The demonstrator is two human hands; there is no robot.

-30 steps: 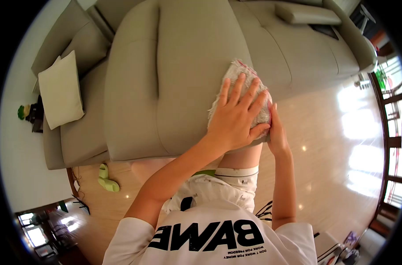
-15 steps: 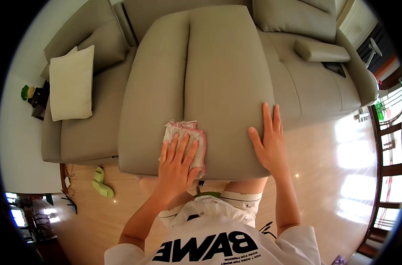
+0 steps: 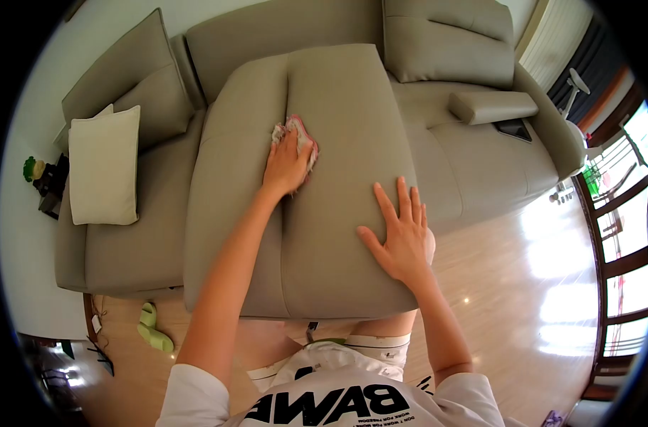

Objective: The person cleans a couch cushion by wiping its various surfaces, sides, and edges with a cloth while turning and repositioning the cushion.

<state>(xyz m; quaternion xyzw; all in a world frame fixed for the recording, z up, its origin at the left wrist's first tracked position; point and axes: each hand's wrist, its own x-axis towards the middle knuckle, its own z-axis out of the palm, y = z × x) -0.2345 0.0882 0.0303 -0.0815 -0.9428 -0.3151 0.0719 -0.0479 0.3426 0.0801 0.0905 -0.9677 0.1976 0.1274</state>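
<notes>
The left hand grips a bunched cloth, its fingers bent over it and pressing it down. The cloth, off-white with a pink edge, lies at the groove of the big grey cushion, about midway along its length. The right hand is open, fingers spread and palm down on the cushion close to its right edge. The cushion lies across the sofa, its near end over the person's legs. A pale pillow leans at the sofa's left end. At the right end, a bolster rests on the seat, a dark flat object just beside it. Green slippers lie on the floor, left of the legs.
</notes>
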